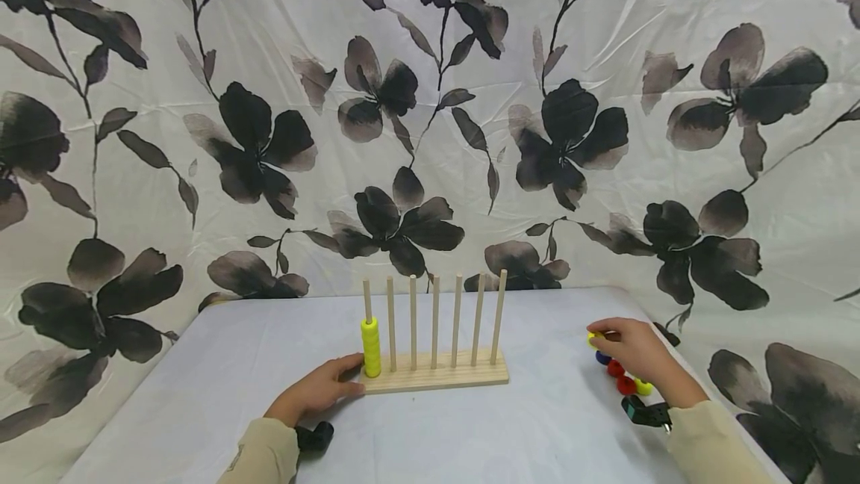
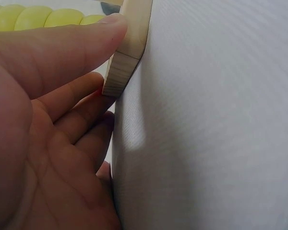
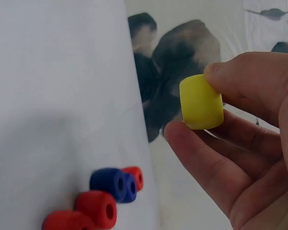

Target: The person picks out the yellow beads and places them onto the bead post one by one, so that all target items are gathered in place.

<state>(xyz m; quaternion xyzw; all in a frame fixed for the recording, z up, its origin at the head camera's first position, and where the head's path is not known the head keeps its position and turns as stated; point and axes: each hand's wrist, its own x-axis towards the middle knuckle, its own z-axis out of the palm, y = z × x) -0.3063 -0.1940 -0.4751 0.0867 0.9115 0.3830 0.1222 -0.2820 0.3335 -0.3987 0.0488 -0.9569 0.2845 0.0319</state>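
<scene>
A wooden peg rack (image 1: 443, 375) with several upright dowels stands on the table. Its leftmost dowel carries a stack of yellow beads (image 1: 371, 349). My left hand (image 1: 319, 389) grips the rack's left end; in the left wrist view the thumb lies along the base's edge (image 2: 125, 67) and the other fingers sit around its corner. Off to the right, my right hand (image 1: 645, 355) pinches a yellow bead (image 3: 201, 102) between thumb and fingers, raised above the table. Below that hand lie loose beads, among them a red bead (image 3: 97, 209) and a blue bead (image 3: 108, 184).
The white-covered table (image 1: 470, 439) ends at a right edge close beside the loose beads. Another yellow bead (image 1: 643, 387) lies near the right wrist. Behind the table hangs a flower-patterned cloth (image 1: 470, 170). Dark wrist devices (image 1: 314, 437) show at both cuffs.
</scene>
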